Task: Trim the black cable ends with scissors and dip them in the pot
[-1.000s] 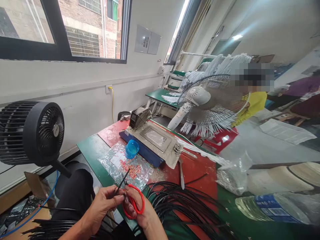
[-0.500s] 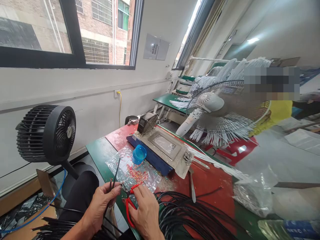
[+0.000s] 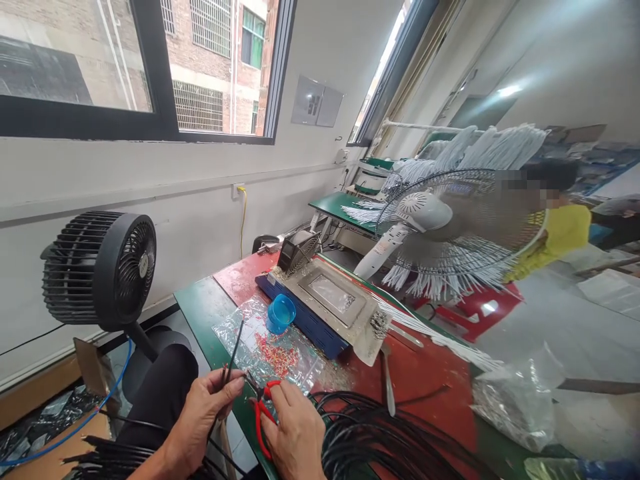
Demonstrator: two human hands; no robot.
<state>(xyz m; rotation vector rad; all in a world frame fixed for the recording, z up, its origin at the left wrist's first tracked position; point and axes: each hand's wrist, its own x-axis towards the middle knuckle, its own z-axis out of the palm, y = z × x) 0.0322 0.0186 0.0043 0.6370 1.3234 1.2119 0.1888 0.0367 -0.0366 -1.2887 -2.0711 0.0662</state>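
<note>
My left hand (image 3: 207,410) pinches a black cable (image 3: 237,343), whose upper length sticks up past the fingers. My right hand (image 3: 295,427) is wrapped round red-handled pliers or cutters (image 3: 261,417). Their dark jaws meet the tip held at my left thumb; whether they bite on it is too small to tell. Just beyond lies a clear plastic bag (image 3: 225,328) with small red and yellow scraps (image 3: 277,357) on it. A blue cup (image 3: 281,313) stands on the bag. A bundle of black cables (image 3: 370,433) lies right of my right hand.
Behind the cup sits a blue and grey solder pot (image 3: 330,293) with a small fan (image 3: 299,252). A flat metal tool (image 3: 388,383) lies to its right. A black fan (image 3: 100,270) stands left, a white fan (image 3: 425,213) right. More black cables (image 3: 107,460) lie at lower left. A person in yellow (image 3: 565,233) is beyond.
The view has shifted slightly, so the scene sits a little lower and further right. Both hands keep their holds, with the pliers still at the cable tip.
</note>
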